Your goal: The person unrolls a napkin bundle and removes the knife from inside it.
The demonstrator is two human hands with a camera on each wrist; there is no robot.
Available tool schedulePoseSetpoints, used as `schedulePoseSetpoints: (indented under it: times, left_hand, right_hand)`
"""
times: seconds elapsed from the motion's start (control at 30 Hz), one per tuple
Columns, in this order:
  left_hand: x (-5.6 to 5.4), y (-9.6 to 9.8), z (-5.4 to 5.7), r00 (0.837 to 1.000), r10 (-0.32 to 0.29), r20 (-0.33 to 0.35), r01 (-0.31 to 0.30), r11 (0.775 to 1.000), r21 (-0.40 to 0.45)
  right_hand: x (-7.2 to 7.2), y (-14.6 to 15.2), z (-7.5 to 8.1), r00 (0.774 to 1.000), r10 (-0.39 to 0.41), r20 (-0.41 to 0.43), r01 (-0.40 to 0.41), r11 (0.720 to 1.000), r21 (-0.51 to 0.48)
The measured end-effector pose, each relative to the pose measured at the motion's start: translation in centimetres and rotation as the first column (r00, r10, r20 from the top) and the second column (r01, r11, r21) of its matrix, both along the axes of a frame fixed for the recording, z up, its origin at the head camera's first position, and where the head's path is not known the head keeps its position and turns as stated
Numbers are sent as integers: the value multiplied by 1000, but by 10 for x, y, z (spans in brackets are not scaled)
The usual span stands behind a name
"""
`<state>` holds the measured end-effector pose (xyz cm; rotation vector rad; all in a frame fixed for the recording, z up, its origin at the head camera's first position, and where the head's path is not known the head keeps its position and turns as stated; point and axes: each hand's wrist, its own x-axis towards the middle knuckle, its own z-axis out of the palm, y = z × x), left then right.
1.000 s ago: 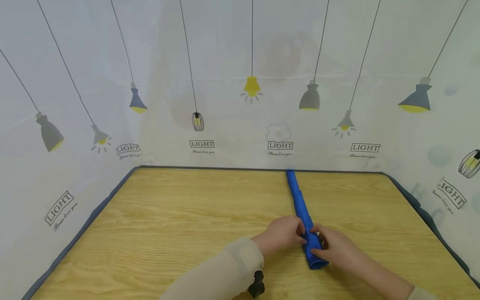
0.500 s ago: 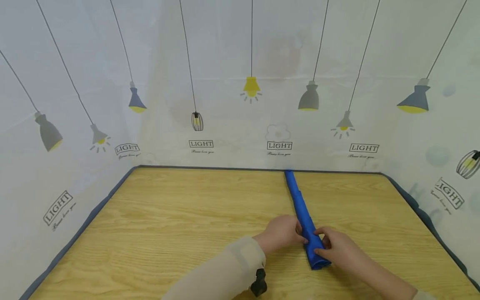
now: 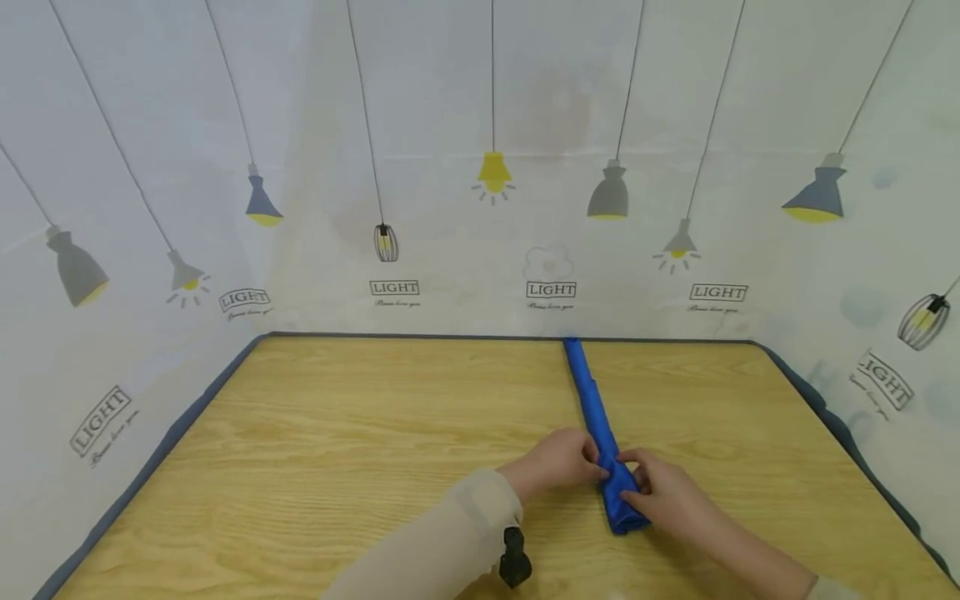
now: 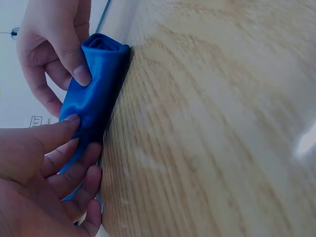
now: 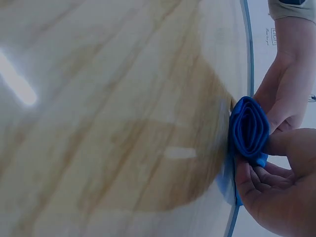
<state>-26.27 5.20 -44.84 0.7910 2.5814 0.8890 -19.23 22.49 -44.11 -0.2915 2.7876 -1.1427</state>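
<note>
A long, narrow roll of shiny blue cloth lies from the far table edge toward the front, wider at its near end. My left hand holds its left side with thumb and fingers. In the left wrist view the left thumb lies on top of the blue cloth, with fingers curled at its lower side. My right hand grips the right side close to the near end. The right wrist view shows the spiral layers at the end of the roll, between the right thumb and fingers.
The wood-grain table has a dark blue edge trim. Around it hangs a white curtain printed with lamps and the word LIGHT. A small black object hangs at the left sleeve.
The whole head view has shifted slightly. Both hands keep their hold on the blue cloth, and its near end has turned a little, showing less of its open layers.
</note>
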Motion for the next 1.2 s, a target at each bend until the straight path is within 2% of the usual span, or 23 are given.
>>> schedulePoseSetpoints:
  times: [0.23,0.37,0.57,0.67,0.8,0.87,1.03,1.2]
  left_hand:
    - [-2,-1,5,998,17,54,-18,999,27]
    - [0,0,8,997,29,73,-31,999,23]
    - [5,2,11,985,58,164,-67,996,53]
    - [4,2,11,986,37,161,-44,998,40]
    - [1,-2,10,991,-38,125,37,999,11]
    - [0,-4,9,991,-58,124,57,998,12]
    - [-1,-8,8,985,-59,165,52,997,48]
    - [2,-6,13,980,-43,194,27,996,81]
  right_hand:
    - [2,-3,2,1000,-8,-22,9,999,46]
    - [3,-3,4,1000,-16,-2,16,998,54]
    - [3,-2,8,999,-21,39,19,999,50]
    - [3,-2,10,998,-25,63,22,999,46]
    - [4,-2,11,998,-23,64,21,999,41]
    - [5,-2,11,998,-17,56,15,999,36]
    - [8,-2,10,999,-1,46,0,1000,22]
    - [8,-2,11,998,-27,65,25,999,30]
